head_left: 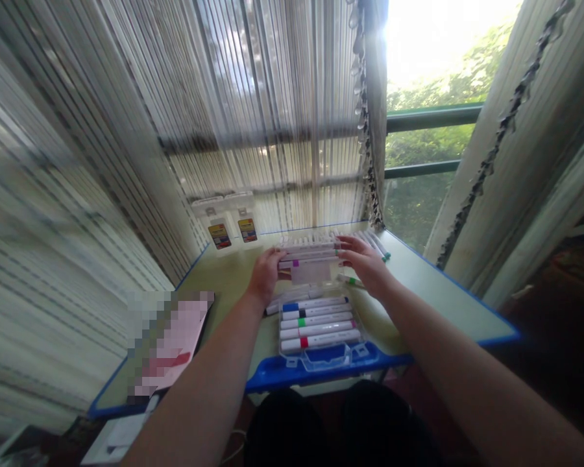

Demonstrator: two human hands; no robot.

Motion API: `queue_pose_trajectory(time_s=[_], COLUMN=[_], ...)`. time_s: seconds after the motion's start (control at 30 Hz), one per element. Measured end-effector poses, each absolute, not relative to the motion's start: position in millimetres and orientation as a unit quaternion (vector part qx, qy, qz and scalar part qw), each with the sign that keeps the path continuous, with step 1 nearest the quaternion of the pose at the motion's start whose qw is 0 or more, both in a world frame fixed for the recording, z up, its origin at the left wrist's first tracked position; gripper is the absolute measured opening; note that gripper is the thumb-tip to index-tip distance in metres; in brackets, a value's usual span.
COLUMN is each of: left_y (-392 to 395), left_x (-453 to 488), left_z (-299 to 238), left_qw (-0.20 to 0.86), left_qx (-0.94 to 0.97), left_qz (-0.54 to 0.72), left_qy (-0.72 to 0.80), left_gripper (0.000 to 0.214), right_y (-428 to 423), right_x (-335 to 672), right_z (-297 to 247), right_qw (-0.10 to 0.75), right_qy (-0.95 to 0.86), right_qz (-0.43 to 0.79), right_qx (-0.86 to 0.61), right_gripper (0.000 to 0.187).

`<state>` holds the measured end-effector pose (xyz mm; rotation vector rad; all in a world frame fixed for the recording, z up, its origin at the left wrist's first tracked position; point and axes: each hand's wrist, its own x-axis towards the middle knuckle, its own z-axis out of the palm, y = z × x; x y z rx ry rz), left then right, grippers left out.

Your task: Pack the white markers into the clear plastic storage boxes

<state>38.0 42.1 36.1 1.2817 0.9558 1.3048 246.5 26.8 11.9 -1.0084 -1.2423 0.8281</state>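
My left hand (267,272) is closed on the left ends of a row of white markers (316,250), one with a purple band. At the right ends of the same markers, my right hand (363,259) grips with its fingers curved over them. Below the hands lies an open clear plastic case (292,355). Several capped markers (321,321) with blue, black, green, pink and red bands lie side by side in it. A loose green-banded marker (353,281) rests under my right hand. What the fingers cover at both ends is hidden.
More white markers (376,245) lie at the table's back right. Two clear cases with labels (247,230) stand at the back left. A pink sheet (175,344), partly blurred, lies on the left. The table (433,292) has a blue edge; curtains hang behind it.
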Motion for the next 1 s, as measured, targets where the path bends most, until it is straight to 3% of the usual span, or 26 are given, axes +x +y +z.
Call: queue_pose_trajectory(time_s=[0.1,0.23,0.33,0.43,0.77,0.93,1.0], left_y=[44,47,48,48,48,49,48], left_x=[38,37,37,37,37,37,37], left_z=[35,34,34,34,31,29,29], left_qw=[0.515,0.514,0.511,0.513,0.502,0.506,0.501], left_qx=[0.527,0.510,0.490,0.485,0.503,0.510,0.512], left_qz=[0.545,0.554,0.574,0.576,0.556,0.534,0.529], left_qy=[0.401,0.411,0.412,0.412,0.431,0.445,0.455], left_gripper=[0.016,0.014,0.013,0.014,0.012,0.012,0.011], right_y=[20,6,-2,-5,2,4,5], right_x=[255,263,263,262,270,276,277], right_z=[13,10,13,18,10,6,6], right_qw=[0.571,0.330,0.190,0.120,0.160,0.145,0.177], right_qy=[-0.587,-0.667,-0.684,-0.685,-0.698,-0.689,-0.680], right_qz=[0.196,-0.018,-0.021,0.018,0.025,0.031,0.008], right_qx=[-0.540,-0.667,-0.704,-0.718,-0.698,-0.709,-0.712], right_gripper=[0.030,0.017,0.018,0.023,0.038,0.026,0.028])
